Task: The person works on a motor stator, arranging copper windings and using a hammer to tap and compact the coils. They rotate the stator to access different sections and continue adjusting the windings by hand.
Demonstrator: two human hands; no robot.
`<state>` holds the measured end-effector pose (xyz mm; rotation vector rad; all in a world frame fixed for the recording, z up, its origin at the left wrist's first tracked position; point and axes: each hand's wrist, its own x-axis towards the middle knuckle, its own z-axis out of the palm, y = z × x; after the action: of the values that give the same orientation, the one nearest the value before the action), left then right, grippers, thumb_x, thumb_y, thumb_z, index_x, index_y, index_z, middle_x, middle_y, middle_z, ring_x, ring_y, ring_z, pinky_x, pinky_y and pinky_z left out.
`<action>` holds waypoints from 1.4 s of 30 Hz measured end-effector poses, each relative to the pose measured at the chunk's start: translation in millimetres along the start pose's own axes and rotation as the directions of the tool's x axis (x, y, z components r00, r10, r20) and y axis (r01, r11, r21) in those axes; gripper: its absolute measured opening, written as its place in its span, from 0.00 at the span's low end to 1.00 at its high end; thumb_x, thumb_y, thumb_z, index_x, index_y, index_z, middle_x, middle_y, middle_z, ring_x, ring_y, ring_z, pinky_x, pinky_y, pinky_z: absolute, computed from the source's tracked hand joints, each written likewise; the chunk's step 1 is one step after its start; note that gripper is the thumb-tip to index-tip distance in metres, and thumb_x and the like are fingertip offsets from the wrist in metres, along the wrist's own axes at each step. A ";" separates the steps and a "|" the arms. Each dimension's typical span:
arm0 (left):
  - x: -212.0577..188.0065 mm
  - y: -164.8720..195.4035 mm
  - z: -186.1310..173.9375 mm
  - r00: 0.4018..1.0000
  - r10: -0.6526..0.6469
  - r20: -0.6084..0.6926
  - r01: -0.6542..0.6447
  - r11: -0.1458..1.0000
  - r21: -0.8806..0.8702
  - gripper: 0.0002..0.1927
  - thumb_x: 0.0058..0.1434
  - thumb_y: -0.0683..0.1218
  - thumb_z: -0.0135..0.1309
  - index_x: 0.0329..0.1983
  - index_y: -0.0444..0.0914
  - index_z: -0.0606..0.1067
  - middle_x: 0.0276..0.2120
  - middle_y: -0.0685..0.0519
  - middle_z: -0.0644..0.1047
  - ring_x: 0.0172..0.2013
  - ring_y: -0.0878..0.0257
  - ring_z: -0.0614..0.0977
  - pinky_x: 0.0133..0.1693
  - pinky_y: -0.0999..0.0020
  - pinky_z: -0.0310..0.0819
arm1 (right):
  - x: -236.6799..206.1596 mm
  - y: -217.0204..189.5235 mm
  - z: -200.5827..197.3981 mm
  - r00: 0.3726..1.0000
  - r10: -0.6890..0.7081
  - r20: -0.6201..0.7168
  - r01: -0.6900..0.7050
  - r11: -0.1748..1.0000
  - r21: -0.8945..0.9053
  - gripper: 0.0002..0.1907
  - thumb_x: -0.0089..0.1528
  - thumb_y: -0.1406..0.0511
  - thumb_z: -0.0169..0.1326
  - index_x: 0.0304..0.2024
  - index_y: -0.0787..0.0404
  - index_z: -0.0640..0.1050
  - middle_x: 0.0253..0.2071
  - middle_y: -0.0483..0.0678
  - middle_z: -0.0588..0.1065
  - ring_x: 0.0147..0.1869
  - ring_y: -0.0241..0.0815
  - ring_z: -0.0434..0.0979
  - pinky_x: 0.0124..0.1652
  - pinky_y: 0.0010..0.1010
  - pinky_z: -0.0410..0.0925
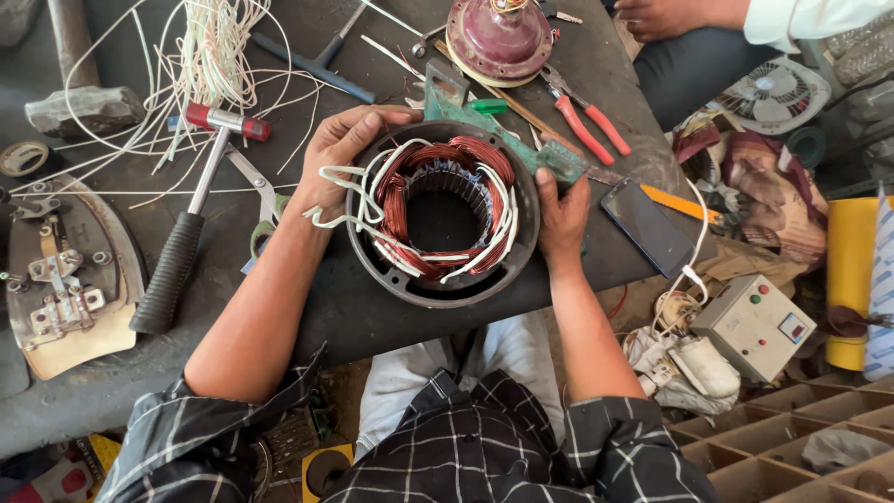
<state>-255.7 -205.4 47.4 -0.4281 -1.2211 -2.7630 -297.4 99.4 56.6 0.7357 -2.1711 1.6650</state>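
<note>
A round dark motor stator (442, 284) with copper windings and white sleeved wires lies on the dark workbench (372, 321) in front of me. My left hand (340, 154) grips its upper left rim, thumb curled over the top edge. Against the stator's right rim presses my right hand (562, 216), fingers closed on the housing. White wire ends stick out toward the left, under my left hand.
A hammer (182, 251) with a red and white head lies left, beside loose white wires (209, 56) and an iron soleplate (65, 279). Red pliers (587, 116), a maroon motor cover (498, 37), a phone (645, 226) and another person's hand (666, 14) are beyond.
</note>
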 end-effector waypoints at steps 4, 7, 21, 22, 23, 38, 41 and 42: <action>-3.6 2.5 -0.5 0.998 -0.054 -0.023 0.053 0.998 -0.025 0.15 0.73 0.46 0.53 0.55 0.30 0.79 0.53 0.43 0.81 0.50 0.58 0.84 0.56 0.63 0.80 | -3.8 0.1 3.7 0.999 0.044 -0.027 -0.045 0.999 -0.016 0.25 0.73 0.56 0.53 0.65 0.67 0.71 0.59 0.53 0.74 0.62 0.42 0.74 0.64 0.31 0.65; -4.4 5.2 -1.5 0.998 -0.064 -0.017 0.063 0.996 -0.065 0.15 0.72 0.45 0.54 0.56 0.30 0.78 0.53 0.43 0.81 0.51 0.58 0.84 0.57 0.63 0.80 | -5.6 -1.7 7.2 1.000 0.017 -0.018 -0.016 0.998 0.066 0.30 0.73 0.57 0.53 0.71 0.65 0.62 0.62 0.54 0.73 0.66 0.43 0.72 0.68 0.33 0.63; -6.4 6.8 -9.4 0.997 -0.064 0.044 0.070 0.988 -0.136 0.26 0.70 0.50 0.54 0.65 0.29 0.73 0.57 0.40 0.79 0.56 0.56 0.82 0.61 0.59 0.77 | -27.7 -148.1 17.0 0.886 -0.319 0.337 0.401 0.892 -0.208 0.18 0.66 0.65 0.59 0.58 0.59 0.77 0.58 0.45 0.78 0.60 0.40 0.79 0.59 0.32 0.73; -7.6 6.9 -9.0 0.997 -0.058 0.051 0.064 0.991 -0.119 0.28 0.70 0.52 0.53 0.66 0.30 0.72 0.58 0.41 0.78 0.57 0.56 0.81 0.62 0.58 0.77 | -27.1 -158.8 26.9 0.816 -0.355 0.456 0.501 0.828 -0.252 0.20 0.63 0.63 0.63 0.57 0.59 0.78 0.57 0.46 0.78 0.60 0.44 0.78 0.60 0.36 0.72; -8.4 7.3 -8.7 0.997 -0.050 0.058 0.056 0.993 -0.100 0.29 0.69 0.54 0.52 0.66 0.30 0.71 0.59 0.41 0.78 0.59 0.55 0.80 0.63 0.57 0.76 | -25.4 -167.4 37.7 0.765 -0.387 0.515 0.555 0.802 -0.220 0.23 0.62 0.61 0.64 0.58 0.60 0.77 0.57 0.48 0.78 0.60 0.46 0.78 0.59 0.38 0.72; -18.2 53.7 -12.8 0.978 0.181 0.108 -0.197 0.967 0.162 0.42 0.65 0.65 0.55 0.75 0.37 0.66 0.57 0.46 0.76 0.58 0.56 0.77 0.63 0.58 0.71 | -31.8 -164.6 49.6 0.884 -0.276 0.377 0.381 0.893 -0.241 0.10 0.60 0.72 0.66 0.42 0.61 0.80 0.46 0.48 0.81 0.48 0.44 0.84 0.46 0.30 0.76; -28.1 66.4 -20.1 0.956 0.193 0.222 -0.218 0.971 0.096 0.40 0.67 0.63 0.58 0.75 0.36 0.66 0.54 0.45 0.78 0.54 0.58 0.76 0.59 0.63 0.67 | -35.7 -159.5 52.8 0.899 -0.282 0.336 0.374 0.893 -0.249 0.10 0.61 0.73 0.66 0.44 0.62 0.80 0.47 0.48 0.81 0.49 0.44 0.84 0.47 0.30 0.76; -30.2 70.7 -21.7 0.945 0.193 0.263 -0.221 0.972 0.081 0.40 0.67 0.62 0.59 0.75 0.36 0.66 0.53 0.45 0.78 0.54 0.58 0.76 0.59 0.64 0.67 | -36.1 -158.3 54.0 0.903 -0.286 0.321 0.372 0.893 -0.252 0.11 0.61 0.73 0.66 0.44 0.62 0.80 0.47 0.48 0.81 0.49 0.44 0.84 0.47 0.30 0.76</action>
<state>-217.9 -270.1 75.0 -0.8679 -1.2859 -2.5074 -174.4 24.5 149.1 1.2234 -2.2500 1.0714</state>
